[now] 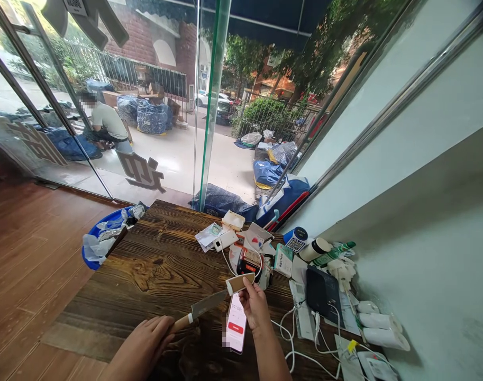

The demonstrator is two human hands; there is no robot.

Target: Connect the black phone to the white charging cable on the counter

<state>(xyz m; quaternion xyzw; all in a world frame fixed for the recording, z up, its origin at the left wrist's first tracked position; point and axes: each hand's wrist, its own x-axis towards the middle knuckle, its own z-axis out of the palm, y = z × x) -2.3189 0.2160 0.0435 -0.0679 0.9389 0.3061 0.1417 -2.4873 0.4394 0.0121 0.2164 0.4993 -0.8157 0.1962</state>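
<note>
My left hand (148, 338) is closed around the pale wooden handle of a knife (205, 304), whose blade points right and slightly away from me. My right hand (254, 304) pinches a light brown knife sheath (241, 284) with a white end between thumb and fingers. The blade's tip is at the sheath's white end; I cannot tell whether it sits inside or only behind it. Below the sheath, a phone (236, 325) with a lit screen and a red button lies on the dark wooden table (146, 270).
Papers, a white power bank (226, 241), an orange-black device (249, 262) and a black tablet-like device (322, 290) crowd the table's right side, with white cables (291, 338). A blue bin (92, 254) stands left. Beyond the glass door (211, 106), a person (108, 121) crouches outside.
</note>
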